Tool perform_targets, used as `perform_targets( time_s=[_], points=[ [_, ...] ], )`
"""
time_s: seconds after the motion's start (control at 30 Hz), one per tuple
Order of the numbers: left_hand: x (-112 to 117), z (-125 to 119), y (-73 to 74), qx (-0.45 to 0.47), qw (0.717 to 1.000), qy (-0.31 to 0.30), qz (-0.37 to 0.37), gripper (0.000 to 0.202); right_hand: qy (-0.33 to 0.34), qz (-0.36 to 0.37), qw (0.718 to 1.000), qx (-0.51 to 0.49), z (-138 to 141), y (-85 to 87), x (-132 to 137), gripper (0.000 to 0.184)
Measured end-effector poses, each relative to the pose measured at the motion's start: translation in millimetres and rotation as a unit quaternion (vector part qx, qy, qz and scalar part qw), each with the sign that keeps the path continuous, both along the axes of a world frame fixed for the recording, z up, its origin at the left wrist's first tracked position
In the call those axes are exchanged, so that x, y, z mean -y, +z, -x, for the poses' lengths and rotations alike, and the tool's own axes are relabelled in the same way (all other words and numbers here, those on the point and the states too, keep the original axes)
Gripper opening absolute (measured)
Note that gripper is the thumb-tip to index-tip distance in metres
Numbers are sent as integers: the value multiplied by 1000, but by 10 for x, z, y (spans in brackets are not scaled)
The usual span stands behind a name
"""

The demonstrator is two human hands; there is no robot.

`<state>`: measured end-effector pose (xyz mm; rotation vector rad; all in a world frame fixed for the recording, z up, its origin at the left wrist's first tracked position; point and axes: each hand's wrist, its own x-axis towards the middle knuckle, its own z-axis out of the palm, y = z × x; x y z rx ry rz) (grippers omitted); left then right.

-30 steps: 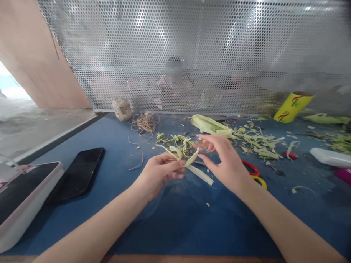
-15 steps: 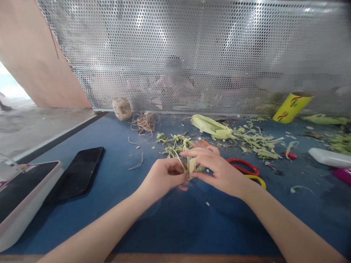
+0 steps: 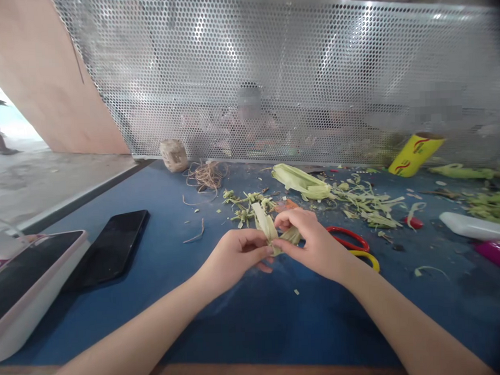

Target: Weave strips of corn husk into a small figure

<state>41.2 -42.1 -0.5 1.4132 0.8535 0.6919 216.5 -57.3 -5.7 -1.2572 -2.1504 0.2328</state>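
Note:
A pale green strip of corn husk (image 3: 266,222) is pinched between my two hands, above the near middle of the blue table. The fingers of my left hand (image 3: 242,253) close on its lower end. My right hand (image 3: 303,235) grips it from the other side, thumb and fingertips meeting close to my left fingertips. One flat end of the strip stands up, while another folded part shows under my right fingers. Just behind the hands lies a small heap of knotted husk pieces (image 3: 242,203). Scissors (image 3: 350,238) with red and yellow handles rest beside my right wrist.
A larger folded husk (image 3: 301,180) and shredded strips (image 3: 371,202) lie farther back. Tangled twine (image 3: 206,175) is at back left, a yellow tube (image 3: 416,154) at back right. A black phone (image 3: 110,247) lies left. A perforated metal screen (image 3: 213,74) borders the table's far side.
The husk strip has opened out, its flat end now standing up between my hands. My right fingers have curled in and lowered; my left hand has barely moved.

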Motion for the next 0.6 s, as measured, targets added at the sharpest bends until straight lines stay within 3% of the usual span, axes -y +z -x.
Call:
perform_targets(
  time_s=[0.1,0.3,0.47,0.6],
  points=[
    [-4,3,0,9,1000,-3,0,7,-10,-16,1000,-5,-14,15,-10,19],
    [7,9,4,-21,999,8,-23,11,-8,-32,999,22,-15,57,-13,8],
    [18,20,4,-66,995,-1,-81,14,-22,-2,1000,22,-17,89,0,12],
    [1,32,-5,-64,996,13,-66,16,-25,50,997,-52,-55,146,4,9]
  ],
)
